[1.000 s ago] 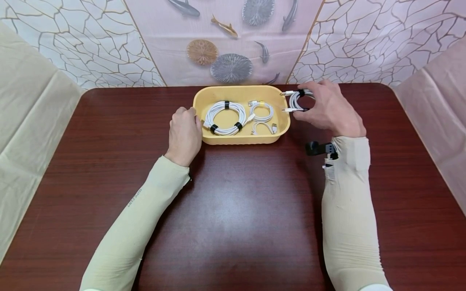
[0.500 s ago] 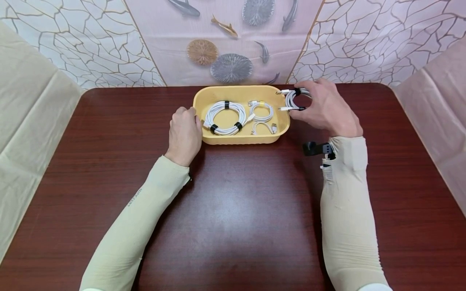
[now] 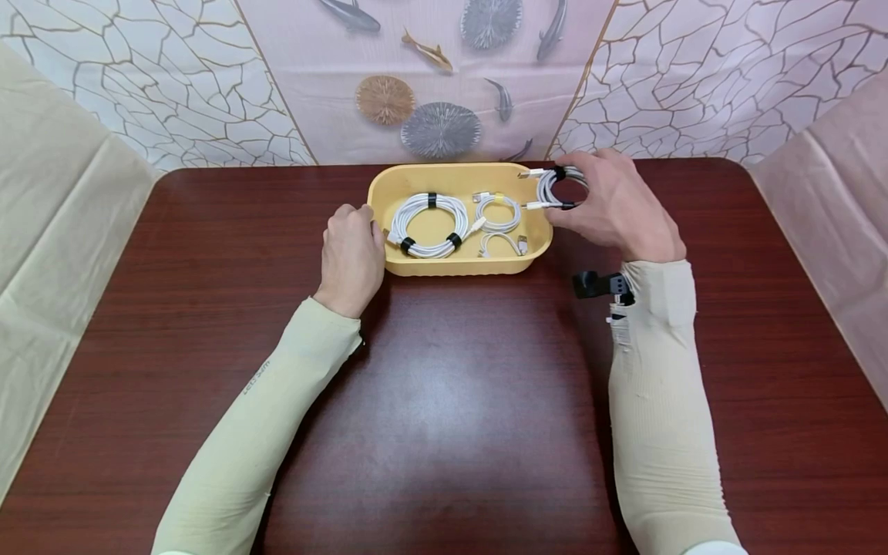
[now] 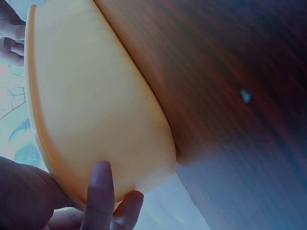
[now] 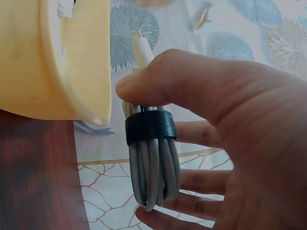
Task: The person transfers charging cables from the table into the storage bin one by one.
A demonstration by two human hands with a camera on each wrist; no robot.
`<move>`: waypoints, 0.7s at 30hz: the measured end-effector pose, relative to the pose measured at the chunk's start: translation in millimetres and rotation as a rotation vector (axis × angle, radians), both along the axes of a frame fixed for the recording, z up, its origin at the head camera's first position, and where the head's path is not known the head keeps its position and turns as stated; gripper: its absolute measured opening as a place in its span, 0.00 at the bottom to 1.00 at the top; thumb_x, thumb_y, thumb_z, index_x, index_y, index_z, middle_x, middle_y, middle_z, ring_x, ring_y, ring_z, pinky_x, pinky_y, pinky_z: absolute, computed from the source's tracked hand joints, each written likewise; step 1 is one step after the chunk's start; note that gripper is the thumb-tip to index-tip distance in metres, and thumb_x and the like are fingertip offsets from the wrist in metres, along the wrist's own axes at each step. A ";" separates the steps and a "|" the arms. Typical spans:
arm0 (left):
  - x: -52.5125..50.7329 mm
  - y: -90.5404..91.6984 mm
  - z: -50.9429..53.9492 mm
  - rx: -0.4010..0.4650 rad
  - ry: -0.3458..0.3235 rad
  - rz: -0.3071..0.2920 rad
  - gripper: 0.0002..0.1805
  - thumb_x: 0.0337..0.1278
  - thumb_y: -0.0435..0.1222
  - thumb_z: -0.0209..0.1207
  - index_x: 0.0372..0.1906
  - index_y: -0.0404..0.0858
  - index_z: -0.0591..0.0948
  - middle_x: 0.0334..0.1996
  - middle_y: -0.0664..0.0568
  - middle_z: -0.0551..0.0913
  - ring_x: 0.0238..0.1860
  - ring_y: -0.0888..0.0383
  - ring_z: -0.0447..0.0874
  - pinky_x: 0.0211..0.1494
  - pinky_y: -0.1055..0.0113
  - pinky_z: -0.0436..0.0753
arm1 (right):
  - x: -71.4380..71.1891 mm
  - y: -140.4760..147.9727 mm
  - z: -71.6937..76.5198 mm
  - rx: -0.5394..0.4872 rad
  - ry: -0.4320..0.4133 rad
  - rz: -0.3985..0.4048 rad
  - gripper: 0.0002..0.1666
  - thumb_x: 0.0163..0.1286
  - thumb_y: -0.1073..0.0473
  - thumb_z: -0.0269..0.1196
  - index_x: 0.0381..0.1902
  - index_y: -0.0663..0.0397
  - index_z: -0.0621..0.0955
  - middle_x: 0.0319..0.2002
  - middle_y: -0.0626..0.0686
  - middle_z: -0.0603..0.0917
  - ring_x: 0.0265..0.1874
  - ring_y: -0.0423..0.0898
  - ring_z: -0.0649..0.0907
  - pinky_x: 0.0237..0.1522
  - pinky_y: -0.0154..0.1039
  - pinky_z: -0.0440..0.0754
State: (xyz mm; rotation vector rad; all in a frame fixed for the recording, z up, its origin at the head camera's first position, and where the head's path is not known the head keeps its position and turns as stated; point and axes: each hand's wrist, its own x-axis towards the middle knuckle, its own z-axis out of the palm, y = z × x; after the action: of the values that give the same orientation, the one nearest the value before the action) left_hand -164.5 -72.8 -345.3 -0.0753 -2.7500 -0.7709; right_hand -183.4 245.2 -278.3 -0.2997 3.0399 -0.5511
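Note:
My left hand (image 3: 351, 258) grips the left end of a yellow plastic bin (image 3: 451, 267). In the left wrist view its fingers (image 4: 100, 187) bend round the bin's wall. My right hand (image 3: 617, 208) pinches a coiled grey-white charging cable (image 5: 152, 167) between thumb and fingers, bound with black straps. That coil hangs at the bin's right end, its two white plugs (image 3: 539, 206) pointing left over the rim. Inside the bin lie a large white cable coil (image 3: 401, 220) with black straps, a smaller white coil (image 3: 516, 219) and a short white cable (image 3: 522, 245).
The bin stands at the back of a dark red-brown wooden table (image 3: 444, 401). Behind it hangs a patterned cloth (image 3: 444, 77); plain pale cloth (image 3: 55, 231) lines the sides. A black mount (image 3: 597, 284) sits at my right wrist.
My right hand has moved slightly left with the coiled cable, bringing its plugs further over the bin's right rim. The left hand and the bin have stayed put.

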 end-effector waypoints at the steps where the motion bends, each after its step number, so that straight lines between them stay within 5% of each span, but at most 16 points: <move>1: 0.0 0.0 0.1 0.000 0.001 0.000 0.13 0.72 0.29 0.51 0.39 0.26 0.84 0.36 0.35 0.80 0.39 0.32 0.85 0.42 0.44 0.86 | 0.0 -0.4 -0.1 0.002 0.005 0.001 0.44 0.63 0.46 0.67 0.74 0.55 0.70 0.68 0.66 0.74 0.70 0.66 0.67 0.74 0.59 0.62; 21: 0.1 0.3 -0.5 -0.001 0.016 -0.003 0.12 0.71 0.29 0.51 0.38 0.26 0.84 0.35 0.35 0.80 0.38 0.32 0.85 0.41 0.44 0.85 | -1.9 -16.0 -2.8 0.001 0.043 0.033 0.41 0.63 0.47 0.68 0.71 0.57 0.72 0.61 0.65 0.80 0.64 0.64 0.72 0.68 0.58 0.67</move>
State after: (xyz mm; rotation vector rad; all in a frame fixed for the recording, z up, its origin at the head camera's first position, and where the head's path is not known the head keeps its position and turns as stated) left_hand -164.5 -72.5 -345.8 -0.0860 -2.7359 -0.7667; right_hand -185.3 229.2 -281.1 -0.3651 3.0705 -0.5482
